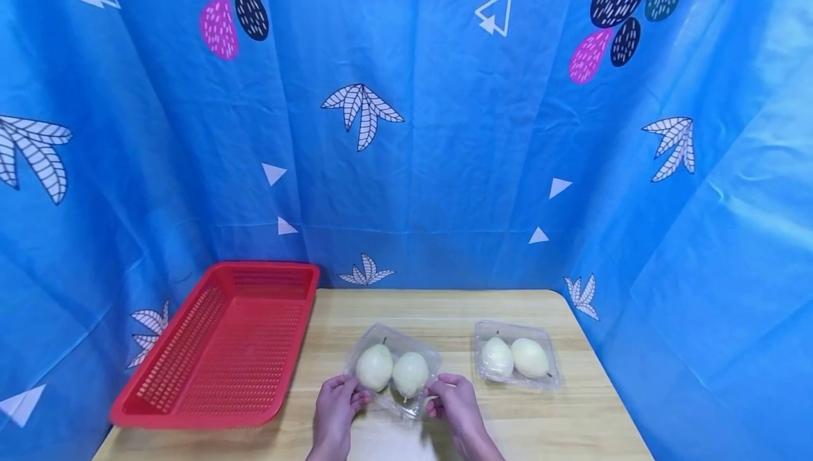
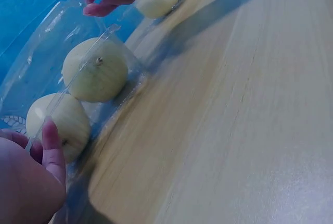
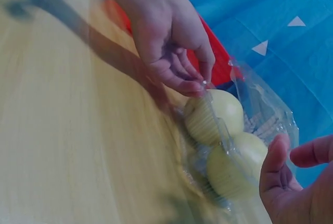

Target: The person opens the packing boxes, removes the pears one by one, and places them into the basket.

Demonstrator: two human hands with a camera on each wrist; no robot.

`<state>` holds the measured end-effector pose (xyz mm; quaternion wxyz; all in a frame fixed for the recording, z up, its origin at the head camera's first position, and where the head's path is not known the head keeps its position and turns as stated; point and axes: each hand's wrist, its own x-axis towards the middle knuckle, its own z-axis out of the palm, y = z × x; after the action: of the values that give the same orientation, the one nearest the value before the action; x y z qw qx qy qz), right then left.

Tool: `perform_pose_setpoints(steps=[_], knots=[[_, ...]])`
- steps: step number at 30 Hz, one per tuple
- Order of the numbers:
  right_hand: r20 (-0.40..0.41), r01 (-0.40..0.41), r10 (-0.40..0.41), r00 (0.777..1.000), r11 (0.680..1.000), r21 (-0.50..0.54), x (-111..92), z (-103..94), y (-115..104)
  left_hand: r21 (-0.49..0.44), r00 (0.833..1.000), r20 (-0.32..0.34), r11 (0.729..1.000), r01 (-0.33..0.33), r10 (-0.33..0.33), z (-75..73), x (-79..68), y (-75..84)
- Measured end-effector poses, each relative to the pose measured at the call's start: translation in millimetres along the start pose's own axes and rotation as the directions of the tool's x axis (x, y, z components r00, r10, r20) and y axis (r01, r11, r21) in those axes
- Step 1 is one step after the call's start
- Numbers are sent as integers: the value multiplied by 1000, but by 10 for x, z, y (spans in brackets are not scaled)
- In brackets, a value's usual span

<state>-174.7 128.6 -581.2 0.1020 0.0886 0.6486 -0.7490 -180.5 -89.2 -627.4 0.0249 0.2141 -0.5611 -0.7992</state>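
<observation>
Two pale yellow-green pears (image 1: 410,375) lie side by side in a clear plastic clamshell box (image 1: 399,341) between the hands. The left hand (image 1: 334,408) pinches the near-left part of the box's rim; its thumb (image 2: 51,138) lies in front of a pear in the left wrist view. At the opposite end of the rim is the right hand (image 1: 459,404), its fingertips close beside the plastic corner. A gap shows between its thumb (image 3: 277,153) and forefinger in the right wrist view. The clear front edge crosses in front of both pears.
A second clear box (image 1: 480,327) with two similar pears stands on the right of the wooden table (image 1: 571,418). To the left lies a large red plastic basket (image 1: 311,284) with perforated walls. Blue patterned curtains (image 1: 406,186) enclose the back and sides.
</observation>
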Motion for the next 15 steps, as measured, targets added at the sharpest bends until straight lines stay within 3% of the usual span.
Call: perform_pose_setpoints(steps=[4,8,15], knots=[[-31,44,-44,999,999,14,25,12,-10,-23,1000,24,1000,14,-13,-18,-22,26],[-49,82,-86,995,994,-66,13,16,-51,-70,995,93,996,50,-44,-96,-48,28],[-128,159,-184,975,970,-184,-3,38,-133,-194,958,261,965,175,-121,-264,-52,-6]])
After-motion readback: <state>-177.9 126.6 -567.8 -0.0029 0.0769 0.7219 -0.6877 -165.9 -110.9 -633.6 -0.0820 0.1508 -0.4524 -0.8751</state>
